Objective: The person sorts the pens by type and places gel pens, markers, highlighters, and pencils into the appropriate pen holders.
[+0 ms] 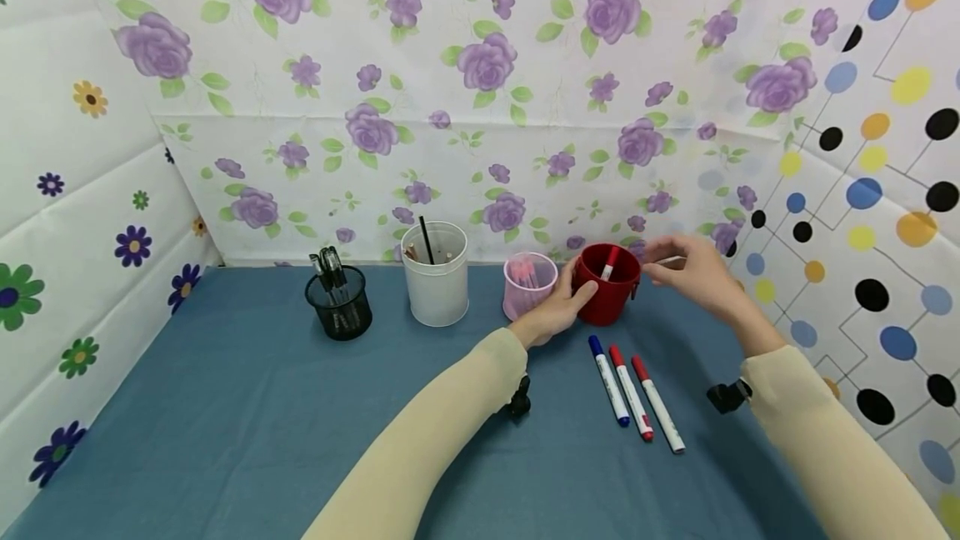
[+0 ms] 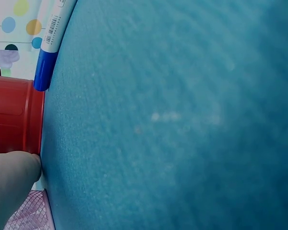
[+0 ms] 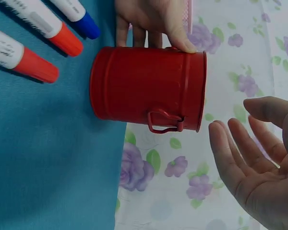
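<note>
A red metal bucket-shaped pen cup (image 1: 602,311) stands at the back of the table with a red-capped marker (image 1: 610,263) leaning inside it. My left hand (image 1: 555,307) holds this cup from its left side, thumb near the rim; some of the fingers are hidden behind it. To the right of the cup's rim, my right hand (image 3: 259,153) hovers with loosely bent fingers and holds nothing. In front of the cup lie a blue-capped marker (image 1: 609,382) and two red-capped markers, one in the middle (image 1: 632,392) and one on the right (image 1: 658,404).
Left of the red cup stand a pink mesh cup (image 1: 519,298) with pinkish items, a white pen holder (image 1: 437,294) with a black stick, and a black mesh cup (image 1: 345,317) of pens. Patterned cloth walls (image 1: 480,148) enclose the blue-covered table (image 1: 300,415).
</note>
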Motion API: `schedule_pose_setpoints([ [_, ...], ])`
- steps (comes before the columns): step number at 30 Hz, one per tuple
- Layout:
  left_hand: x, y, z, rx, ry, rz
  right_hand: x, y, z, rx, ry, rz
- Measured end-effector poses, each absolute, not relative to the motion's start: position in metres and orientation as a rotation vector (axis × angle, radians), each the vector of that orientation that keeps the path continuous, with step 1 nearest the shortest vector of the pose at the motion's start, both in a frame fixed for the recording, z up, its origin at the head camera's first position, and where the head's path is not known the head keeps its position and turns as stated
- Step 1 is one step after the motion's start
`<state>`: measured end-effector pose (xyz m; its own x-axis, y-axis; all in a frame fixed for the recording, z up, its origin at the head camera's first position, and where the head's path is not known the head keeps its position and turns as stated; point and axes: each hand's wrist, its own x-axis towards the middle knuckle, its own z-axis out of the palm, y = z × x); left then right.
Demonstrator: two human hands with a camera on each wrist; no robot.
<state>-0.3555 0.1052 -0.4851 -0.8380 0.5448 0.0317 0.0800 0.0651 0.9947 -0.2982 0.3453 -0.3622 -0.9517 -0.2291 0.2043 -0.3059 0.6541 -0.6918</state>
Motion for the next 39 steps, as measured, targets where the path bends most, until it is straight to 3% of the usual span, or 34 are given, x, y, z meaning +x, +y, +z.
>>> schedule_pose_setpoints([
  [15,-0.354,0.104,-0.483,0.638,1.986,1.839,-0.261,0.332,-0.384,0.495,-3.004,0.949],
  [39,-0.356,0.104,-0.485,0.641,1.992,1.826,-0.235,0.286,-0.432,0.511,-3.216,0.743],
])
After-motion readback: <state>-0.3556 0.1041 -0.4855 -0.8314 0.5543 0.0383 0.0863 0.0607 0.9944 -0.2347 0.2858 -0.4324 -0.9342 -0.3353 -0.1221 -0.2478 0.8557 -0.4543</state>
